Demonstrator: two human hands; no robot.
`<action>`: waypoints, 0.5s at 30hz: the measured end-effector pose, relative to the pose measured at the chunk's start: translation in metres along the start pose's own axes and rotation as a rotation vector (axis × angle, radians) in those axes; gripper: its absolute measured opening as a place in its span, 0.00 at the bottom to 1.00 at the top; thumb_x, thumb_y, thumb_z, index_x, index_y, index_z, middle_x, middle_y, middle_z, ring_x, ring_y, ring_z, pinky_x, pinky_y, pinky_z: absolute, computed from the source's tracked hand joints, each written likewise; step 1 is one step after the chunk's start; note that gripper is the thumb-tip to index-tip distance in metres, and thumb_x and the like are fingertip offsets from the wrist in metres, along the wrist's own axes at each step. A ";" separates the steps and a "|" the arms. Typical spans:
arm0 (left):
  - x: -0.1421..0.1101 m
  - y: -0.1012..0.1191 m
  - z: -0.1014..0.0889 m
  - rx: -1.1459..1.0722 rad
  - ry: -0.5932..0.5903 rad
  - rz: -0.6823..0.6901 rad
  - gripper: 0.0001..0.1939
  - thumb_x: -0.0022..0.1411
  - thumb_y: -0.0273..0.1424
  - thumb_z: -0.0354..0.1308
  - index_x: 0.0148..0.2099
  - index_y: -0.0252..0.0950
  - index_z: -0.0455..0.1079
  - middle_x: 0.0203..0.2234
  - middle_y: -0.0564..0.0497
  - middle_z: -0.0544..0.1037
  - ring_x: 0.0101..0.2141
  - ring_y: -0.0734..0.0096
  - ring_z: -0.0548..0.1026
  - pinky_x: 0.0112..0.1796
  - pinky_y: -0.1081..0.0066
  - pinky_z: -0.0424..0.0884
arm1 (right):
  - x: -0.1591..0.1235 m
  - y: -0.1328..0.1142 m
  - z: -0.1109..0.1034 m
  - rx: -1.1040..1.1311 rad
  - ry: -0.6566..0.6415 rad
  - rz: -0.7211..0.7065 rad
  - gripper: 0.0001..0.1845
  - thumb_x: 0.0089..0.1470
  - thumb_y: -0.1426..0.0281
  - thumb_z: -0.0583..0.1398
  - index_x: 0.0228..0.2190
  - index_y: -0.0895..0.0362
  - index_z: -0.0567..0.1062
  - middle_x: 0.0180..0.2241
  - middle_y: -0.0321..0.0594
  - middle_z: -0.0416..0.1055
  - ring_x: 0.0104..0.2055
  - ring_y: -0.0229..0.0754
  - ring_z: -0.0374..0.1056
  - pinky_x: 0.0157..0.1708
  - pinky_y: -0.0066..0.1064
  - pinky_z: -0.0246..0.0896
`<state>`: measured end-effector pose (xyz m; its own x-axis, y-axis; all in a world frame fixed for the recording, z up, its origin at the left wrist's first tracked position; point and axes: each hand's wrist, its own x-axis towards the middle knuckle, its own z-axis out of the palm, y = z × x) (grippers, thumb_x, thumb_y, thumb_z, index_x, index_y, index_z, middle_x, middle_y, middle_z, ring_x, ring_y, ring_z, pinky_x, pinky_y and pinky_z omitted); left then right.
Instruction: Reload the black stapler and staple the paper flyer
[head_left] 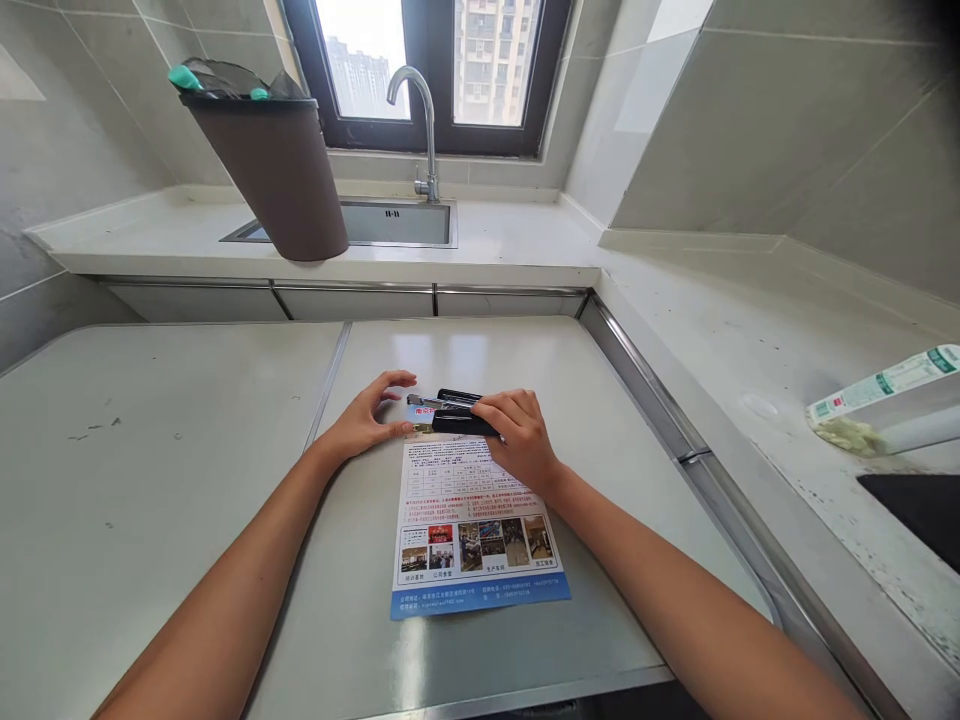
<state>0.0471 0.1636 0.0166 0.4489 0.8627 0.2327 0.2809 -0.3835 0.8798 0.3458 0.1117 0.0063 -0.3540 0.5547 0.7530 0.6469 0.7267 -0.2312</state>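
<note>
A black stapler (459,421) lies across the upper part of a printed flyer (472,485), its top arm lifted and its jaw facing left. My right hand (519,435) is wrapped round the stapler's rear end. At the flyer's upper left corner is my left hand (375,412), with thumb and fingers apart in a curve. Its thumb tip reaches the paper's edge by the stapler's front; whether it presses on the paper I cannot tell. The flyer has a blue bottom band, small photos and a table, and its top is partly covered by the stapler and my right hand.
Both sit on a pale folding table (187,480) with a seam. Behind it are a counter with a sink (397,225), a faucet (427,130) and a brown bin (274,170) with a bag. On the right counter lie a white-and-green package (892,390) and a black item (919,505).
</note>
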 end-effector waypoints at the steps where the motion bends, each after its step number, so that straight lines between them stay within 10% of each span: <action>1: 0.001 0.001 0.004 -0.054 0.067 -0.013 0.31 0.59 0.43 0.72 0.62 0.44 0.70 0.59 0.43 0.74 0.62 0.51 0.69 0.60 0.56 0.67 | 0.000 0.000 -0.001 -0.016 0.026 0.001 0.28 0.51 0.87 0.55 0.49 0.51 0.75 0.44 0.39 0.79 0.46 0.47 0.68 0.46 0.42 0.59; 6: 0.006 0.018 0.047 -0.599 0.496 -0.170 0.15 0.68 0.44 0.63 0.47 0.38 0.74 0.53 0.43 0.78 0.56 0.56 0.75 0.56 0.60 0.73 | 0.001 -0.001 -0.007 -0.173 0.126 -0.054 0.28 0.58 0.85 0.56 0.54 0.47 0.75 0.44 0.38 0.81 0.45 0.46 0.69 0.48 0.43 0.57; 10: 0.010 0.032 0.073 -1.134 0.290 -0.422 0.16 0.73 0.41 0.56 0.47 0.32 0.74 0.46 0.39 0.81 0.45 0.62 0.81 0.48 0.65 0.78 | 0.002 -0.003 -0.013 -0.284 0.086 -0.194 0.24 0.63 0.81 0.59 0.55 0.47 0.75 0.47 0.36 0.81 0.47 0.44 0.69 0.49 0.40 0.56; 15: 0.013 0.030 0.068 -1.282 0.215 -0.541 0.18 0.76 0.39 0.49 0.45 0.29 0.74 0.45 0.36 0.81 0.48 0.61 0.82 0.52 0.65 0.78 | 0.000 0.001 -0.013 -0.289 0.017 -0.228 0.18 0.66 0.77 0.61 0.53 0.45 0.76 0.47 0.33 0.81 0.47 0.43 0.69 0.50 0.40 0.55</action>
<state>0.1194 0.1404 0.0179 0.3662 0.8822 -0.2961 -0.6350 0.4695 0.6135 0.3553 0.1072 0.0134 -0.5011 0.3830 0.7760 0.7175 0.6852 0.1252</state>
